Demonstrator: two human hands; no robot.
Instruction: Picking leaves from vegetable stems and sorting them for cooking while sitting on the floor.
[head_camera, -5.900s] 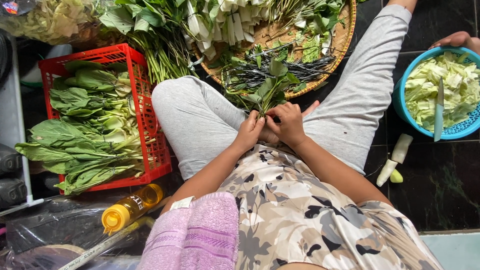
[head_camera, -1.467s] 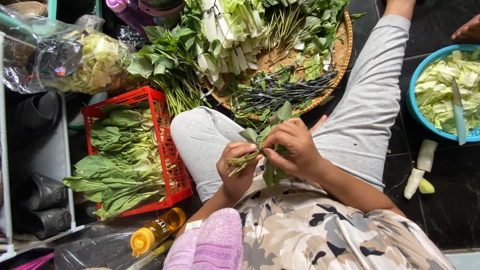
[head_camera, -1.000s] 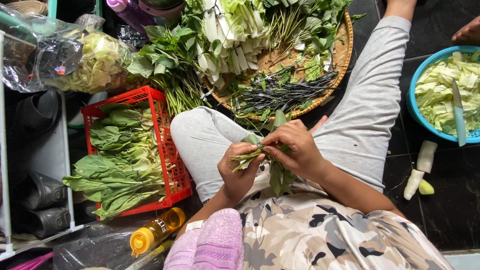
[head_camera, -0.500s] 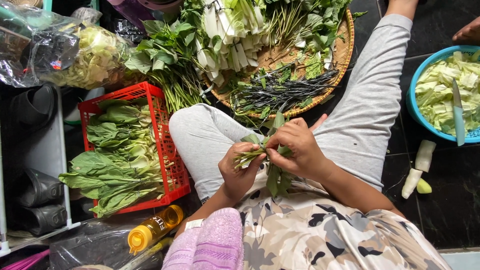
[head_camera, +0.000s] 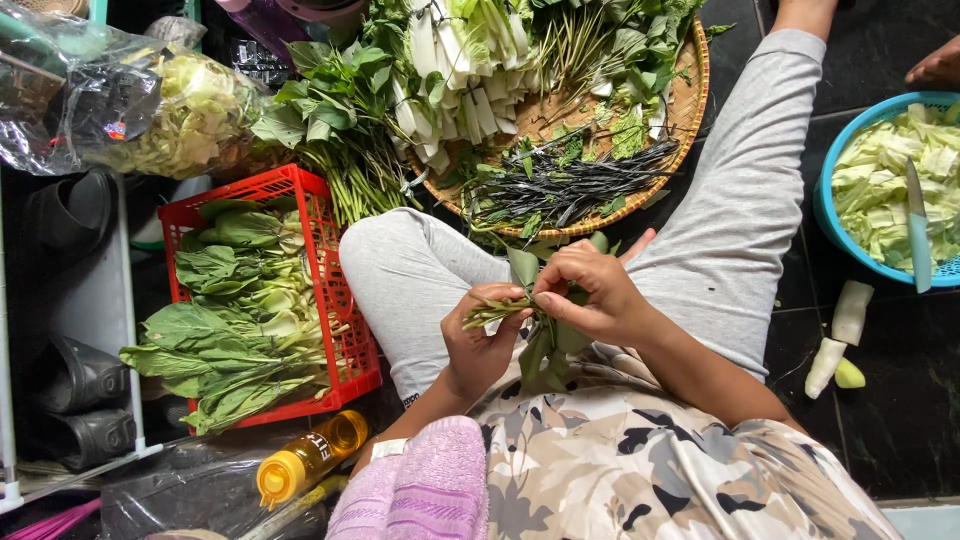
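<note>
Right now you hold a leafy sprig (head_camera: 540, 320) over your lap, between both hands.

Your left hand (head_camera: 482, 335) is closed around the stem ends, steadying them, while your right hand (head_camera: 590, 295) pinches the leaves from above, so the sprig stays clear of your knees. Just beyond your legs the woven tray (head_camera: 690, 120) carries sorted greens within reach; the red crate (head_camera: 335, 290) of leaves sits at your left, the blue basin (head_camera: 825, 205) of cut cabbage with a knife (head_camera: 917, 235) at your right.
</note>
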